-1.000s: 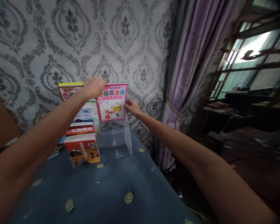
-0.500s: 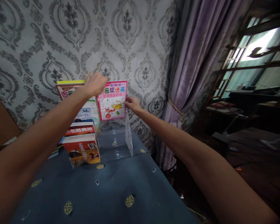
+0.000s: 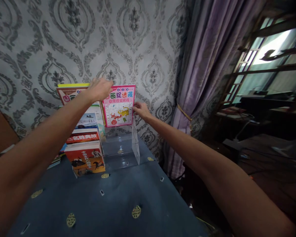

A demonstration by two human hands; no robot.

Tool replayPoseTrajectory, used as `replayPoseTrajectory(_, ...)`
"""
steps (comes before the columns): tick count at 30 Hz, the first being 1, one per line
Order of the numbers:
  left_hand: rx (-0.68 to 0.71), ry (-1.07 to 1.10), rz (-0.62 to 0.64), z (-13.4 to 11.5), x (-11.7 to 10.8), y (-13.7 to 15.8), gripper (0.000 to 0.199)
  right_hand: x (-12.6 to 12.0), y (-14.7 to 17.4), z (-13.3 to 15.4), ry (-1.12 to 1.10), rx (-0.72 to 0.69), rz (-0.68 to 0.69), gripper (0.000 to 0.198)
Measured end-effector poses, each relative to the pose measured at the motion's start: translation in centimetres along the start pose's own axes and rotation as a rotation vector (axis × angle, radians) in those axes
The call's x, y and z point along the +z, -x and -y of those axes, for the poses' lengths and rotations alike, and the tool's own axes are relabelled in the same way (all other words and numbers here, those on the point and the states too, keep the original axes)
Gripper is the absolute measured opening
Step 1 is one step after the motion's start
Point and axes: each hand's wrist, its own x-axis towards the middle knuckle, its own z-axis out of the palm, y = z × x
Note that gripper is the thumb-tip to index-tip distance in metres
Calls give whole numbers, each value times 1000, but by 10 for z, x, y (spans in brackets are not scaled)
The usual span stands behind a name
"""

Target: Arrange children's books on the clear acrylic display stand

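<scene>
A pink children's book (image 3: 119,110) with a fox and a yellow tiger on its cover stands upright at the back of a clear tiered rack (image 3: 136,146). My left hand (image 3: 100,89) is closed over its upper left corner, the fingertips partly hidden. At the right edge, my right hand (image 3: 141,110) pinches the same book. Left of it, a brown-covered book (image 3: 64,94) leans behind my left forearm. Lower tiers hold a pale blue book (image 3: 88,120), a red book (image 3: 85,136) and an orange-red book (image 3: 87,161) in front.
The rack stands on a table with a dark blue cloth (image 3: 118,204), against a patterned wall (image 3: 153,59). Low at the left, a small stack of books (image 3: 54,162) lies beside the rack. A purple curtain (image 3: 199,65) hangs at the right, near dark furniture (image 3: 266,108).
Both hands stay on the pink book, which keeps nearly the same place. The view has shifted very slightly.
</scene>
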Motion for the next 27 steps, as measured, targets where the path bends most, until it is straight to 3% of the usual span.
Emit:
replayPoseTrajectory(20, 43, -57, 33, -18, -18, 17, 35, -11, 21, -1, -50, 8, -1, 20)
replayPoseTrajectory(27, 58, -19, 12, -20, -18, 27, 39, -7, 53, 0, -40, -59, -171, 33)
